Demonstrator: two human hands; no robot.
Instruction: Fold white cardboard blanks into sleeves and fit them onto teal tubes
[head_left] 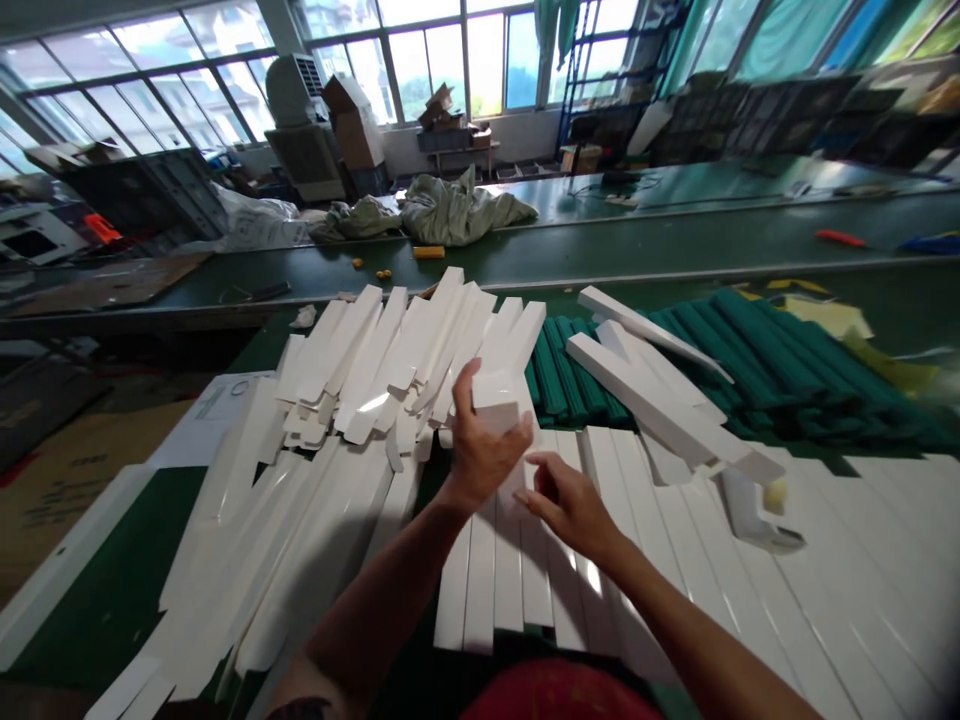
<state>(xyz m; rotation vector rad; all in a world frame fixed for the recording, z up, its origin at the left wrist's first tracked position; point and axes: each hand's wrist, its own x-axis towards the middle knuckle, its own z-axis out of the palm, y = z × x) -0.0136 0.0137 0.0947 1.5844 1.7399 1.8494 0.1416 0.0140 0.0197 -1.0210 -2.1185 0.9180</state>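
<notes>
My left hand (487, 445) is wrapped around a narrow white cardboard box (496, 388), its thumb up along one side and its fingertips over the other. The box is tilted above a row of white boxes, partly covered by my hand. Just to the right, my right hand (570, 500) has its thumb and forefinger apart, close to the box's near end; whether they touch it is hard to see. Under my hands, long closed white boxes (510, 570) lie side by side. On the left a loose pile of flattened white cartons (360, 380) shows open end flaps.
Dark green ribbed rolls (720, 340) are stacked behind on the right, with a few white cartons (660, 400) across them. An open-ended white piece (761, 510) rests on the boxes at right. Beyond runs a green bench (645, 245) with a crumpled grey sack (457, 210).
</notes>
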